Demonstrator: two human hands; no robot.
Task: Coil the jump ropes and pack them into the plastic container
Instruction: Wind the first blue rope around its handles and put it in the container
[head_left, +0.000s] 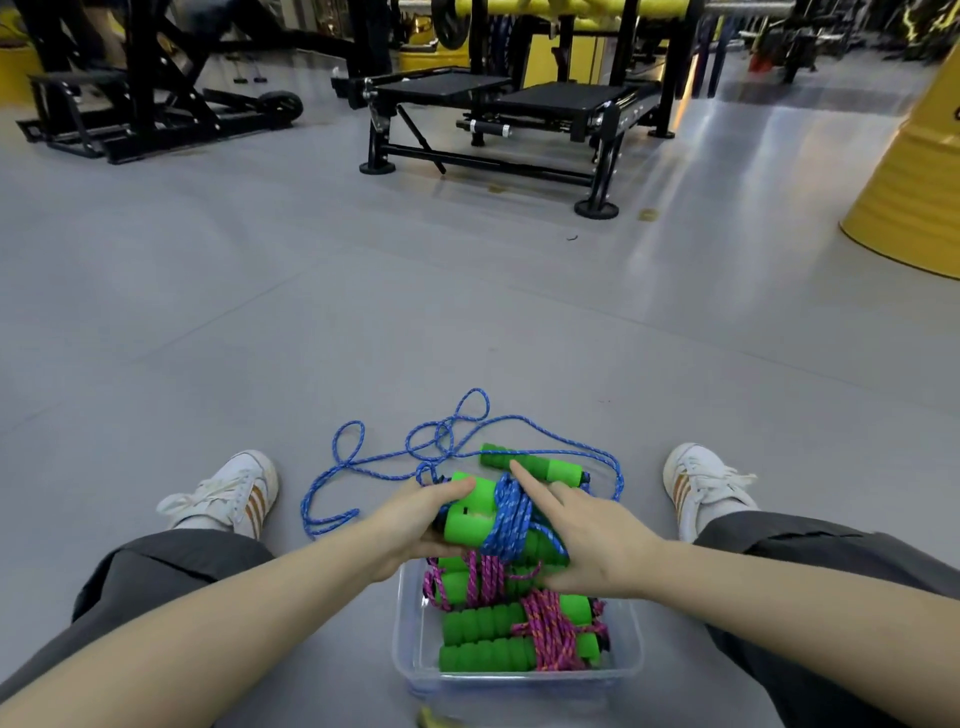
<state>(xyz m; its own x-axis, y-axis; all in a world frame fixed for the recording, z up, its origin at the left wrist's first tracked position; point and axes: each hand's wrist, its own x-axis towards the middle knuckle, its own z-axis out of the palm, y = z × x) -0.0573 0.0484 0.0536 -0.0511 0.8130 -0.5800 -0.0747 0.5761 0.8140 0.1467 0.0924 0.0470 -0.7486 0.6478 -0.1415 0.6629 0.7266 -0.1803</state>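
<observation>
1. Between the two hands, a blue jump rope (506, 514) is bundled up, its cord wound around its green foam handles. It hangs just above the far edge of the plastic container (410, 649).
2. The left hand (415, 525) grasps the handle end of the bundle, fingers curled round it. The right hand (592, 540) lies over the wound cord with the forefinger straight and the thumb tucked beneath, so it appears to clasp the bundle too.
3. Below the right hand, the container holds coiled pink ropes (550, 631) with green handles; at least two bundles show, packed side by side.
4. Beyond both hands, a loose blue rope (395, 470) sprawls in loops, one green handle (524, 461) lying just past the right forefinger.
5. I judge the task well past halfway: the held bundle needs setting in, and the loose rope is not yet coiled or packed.
6. The floor (363, 312) is smooth, grey and lightly glossy. White shoes (234, 493) lie out to either side of the hands. Far beyond them stand black gym machines (519, 119), and off to the right a yellow drum (914, 182).
</observation>
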